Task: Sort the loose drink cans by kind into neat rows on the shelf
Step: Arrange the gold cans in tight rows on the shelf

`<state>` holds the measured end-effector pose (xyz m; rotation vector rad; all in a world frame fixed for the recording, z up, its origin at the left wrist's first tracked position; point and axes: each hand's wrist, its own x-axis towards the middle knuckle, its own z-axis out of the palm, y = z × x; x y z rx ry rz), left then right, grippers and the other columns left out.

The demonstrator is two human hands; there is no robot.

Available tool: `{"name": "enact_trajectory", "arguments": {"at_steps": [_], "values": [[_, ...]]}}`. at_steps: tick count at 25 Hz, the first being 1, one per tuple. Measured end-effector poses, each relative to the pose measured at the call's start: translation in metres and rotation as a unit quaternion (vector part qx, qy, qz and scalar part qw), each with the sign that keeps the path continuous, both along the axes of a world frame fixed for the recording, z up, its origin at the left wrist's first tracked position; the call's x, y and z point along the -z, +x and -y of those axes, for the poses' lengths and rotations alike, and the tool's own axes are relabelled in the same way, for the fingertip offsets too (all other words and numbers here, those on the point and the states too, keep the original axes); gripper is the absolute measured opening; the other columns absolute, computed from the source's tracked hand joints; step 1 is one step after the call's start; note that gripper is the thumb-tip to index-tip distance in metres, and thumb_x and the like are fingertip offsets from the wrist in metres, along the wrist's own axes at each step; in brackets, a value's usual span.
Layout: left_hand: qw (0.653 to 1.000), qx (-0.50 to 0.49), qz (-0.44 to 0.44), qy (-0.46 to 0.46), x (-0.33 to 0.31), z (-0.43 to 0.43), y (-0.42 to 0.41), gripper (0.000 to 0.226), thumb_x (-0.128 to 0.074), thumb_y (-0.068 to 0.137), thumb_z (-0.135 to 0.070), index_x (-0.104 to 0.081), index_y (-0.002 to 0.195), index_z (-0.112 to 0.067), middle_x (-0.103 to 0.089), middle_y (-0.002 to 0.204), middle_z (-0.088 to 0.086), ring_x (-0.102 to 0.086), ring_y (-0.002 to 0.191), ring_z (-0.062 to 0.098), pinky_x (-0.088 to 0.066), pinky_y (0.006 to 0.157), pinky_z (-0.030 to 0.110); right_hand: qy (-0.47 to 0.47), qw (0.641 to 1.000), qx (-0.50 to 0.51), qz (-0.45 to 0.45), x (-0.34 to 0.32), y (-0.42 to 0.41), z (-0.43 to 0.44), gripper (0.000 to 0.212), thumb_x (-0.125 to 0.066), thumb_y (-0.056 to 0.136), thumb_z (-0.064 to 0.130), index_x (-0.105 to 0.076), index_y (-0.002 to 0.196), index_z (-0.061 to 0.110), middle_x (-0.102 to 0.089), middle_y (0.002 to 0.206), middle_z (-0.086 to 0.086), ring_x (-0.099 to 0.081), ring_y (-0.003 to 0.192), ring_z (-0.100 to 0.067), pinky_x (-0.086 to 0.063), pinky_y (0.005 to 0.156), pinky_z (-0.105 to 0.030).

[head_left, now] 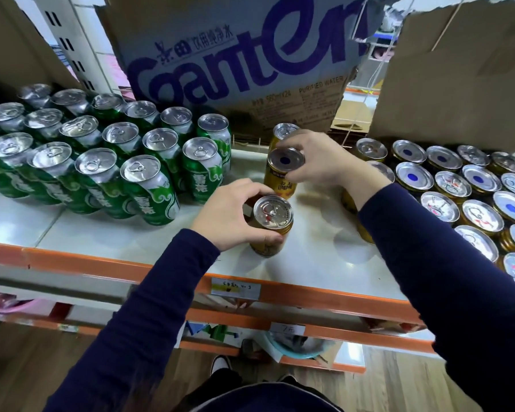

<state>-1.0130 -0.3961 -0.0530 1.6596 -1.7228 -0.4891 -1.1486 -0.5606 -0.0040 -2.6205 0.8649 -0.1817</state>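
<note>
Both hands clasp gold cans on a shop shelf (324, 263).
Green cans (149, 188) line the left before a "Ganten PURIFIED WATER" carton (235, 55). At mid-shelf the left hand (229, 212) grips a tab-topped gold can (272, 224) and the right hand (318, 159) a blue-dotted gold can (283, 173). Massed gold cans (458, 185) fill the right.

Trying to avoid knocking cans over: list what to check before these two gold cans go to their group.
Left hand grips near gold can: ok.
Right hand grips far gold can: ok.
Both same way up: not ok; near one shows a pull tab, far one a blue dot.
Free slot in gold group: cannot tell, right sleeve hides its edge.
Green rows clear of both hands: ok.
</note>
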Motion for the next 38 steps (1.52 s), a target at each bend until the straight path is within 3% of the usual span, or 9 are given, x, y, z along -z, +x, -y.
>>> {"name": "enact_trajectory", "arguments": {"at_steps": [6,12,18,22,26,29,32,35,38], "values": [[0.999,-0.023,-0.035,-0.01,0.008,-0.003,-0.002,0.061,-0.091,0.054,-0.036,-0.065,0.108,-0.024,-0.061,0.095,-0.006,-0.055,0.086,0.004,-0.037,0.075,0.005,0.006,0.998,0.064,0.025,0.009,0.002,0.006,0.069,-0.076,0.075,0.039,-0.051,0.136,0.017,-0.051,0.133,-0.009,-0.047,0.12,-0.025,-0.042,0.092,-0.032],[0.997,-0.03,-0.076,-0.013,0.012,-0.006,-0.004,0.059,-0.09,0.054,-0.037,-0.065,0.106,-0.027,-0.062,0.099,-0.008,-0.058,0.089,0.003,-0.046,0.077,0.013,0.049,0.997,0.058,-0.007,-0.003,0.007,0.018,0.069,-0.067,0.078,0.059,-0.055,0.133,0.019,-0.059,0.126,-0.004,-0.055,0.107,-0.019,-0.044,0.081,-0.028],[0.997,-0.033,-0.074,-0.015,0.016,-0.005,-0.003,0.057,-0.09,0.053,-0.039,-0.062,0.103,-0.033,-0.06,0.095,-0.012,-0.056,0.088,0.0,-0.041,0.075,0.007,-0.063,0.993,-0.045,-0.094,0.0,0.02,0.008,0.056,-0.076,0.069,0.042,-0.058,0.119,0.026,-0.059,0.111,0.001,-0.054,0.104,-0.022,-0.05,0.081,-0.033],[0.996,-0.031,-0.08,-0.014,0.018,-0.003,-0.001,0.061,-0.091,0.053,-0.039,-0.066,0.107,-0.027,-0.062,0.101,-0.011,-0.057,0.091,0.001,-0.041,0.077,0.006,0.071,0.996,0.055,-0.019,0.016,-0.002,0.015,0.054,-0.078,0.07,0.042,-0.05,0.111,0.022,-0.058,0.096,0.002,-0.056,0.078,-0.009,-0.043,0.056,-0.017],[0.995,-0.025,-0.092,-0.011,0.019,-0.001,0.0,0.061,-0.091,0.052,-0.04,-0.066,0.106,-0.028,-0.063,0.102,-0.01,-0.057,0.09,-0.001,-0.04,0.076,0.005,0.058,0.987,0.027,-0.146,0.035,-0.013,0.015,0.077,-0.076,0.072,0.043,-0.037,0.134,0.02,-0.051,0.125,-0.004,-0.052,0.101,-0.02,-0.043,0.081,-0.03],[0.996,-0.028,-0.086,-0.01,0.019,-0.002,0.001,0.062,-0.091,0.052,-0.041,-0.066,0.107,-0.027,-0.062,0.101,-0.011,-0.056,0.091,-0.003,-0.039,0.076,0.004,0.012,0.994,-0.022,-0.106,0.038,0.001,0.006,0.084,-0.076,0.074,0.046,-0.031,0.142,0.025,-0.048,0.138,-0.008,-0.049,0.12,-0.027,-0.042,0.098,-0.038],[0.996,-0.026,-0.087,-0.012,0.018,-0.001,0.0,0.062,-0.092,0.052,-0.039,-0.066,0.107,-0.027,-0.062,0.102,-0.011,-0.056,0.092,-0.003,-0.037,0.076,0.002,-0.106,0.988,-0.016,-0.111,0.041,0.012,-0.005,0.077,-0.075,0.073,0.05,-0.039,0.137,0.025,-0.053,0.132,-0.008,-0.05,0.121,-0.03,-0.044,0.097,-0.044],[0.995,-0.027,-0.095,-0.015,0.018,-0.003,-0.001,0.062,-0.092,0.052,-0.037,-0.066,0.106,-0.027,-0.062,0.102,-0.01,-0.056,0.092,-0.003,-0.037,0.076,0.002,-0.02,0.999,0.045,-0.002,0.025,0.005,0.0,0.074,-0.078,0.069,0.045,-0.041,0.13,0.023,-0.058,0.116,-0.003,-0.057,0.102,-0.024,-0.049,0.079,-0.033],[0.995,-0.027,-0.097,-0.016,0.019,-0.004,0.0,0.061,-0.092,0.053,-0.038,-0.065,0.106,-0.03,-0.061,0.1,-0.012,-0.055,0.092,-0.005,-0.038,0.075,0.002,0.076,0.992,0.068,0.07,0.01,-0.004,0.011,0.075,-0.078,0.071,0.032,-0.041,0.134,0.023,-0.056,0.123,-0.002,-0.056,0.105,-0.018,-0.045,0.081,-0.026]]}}
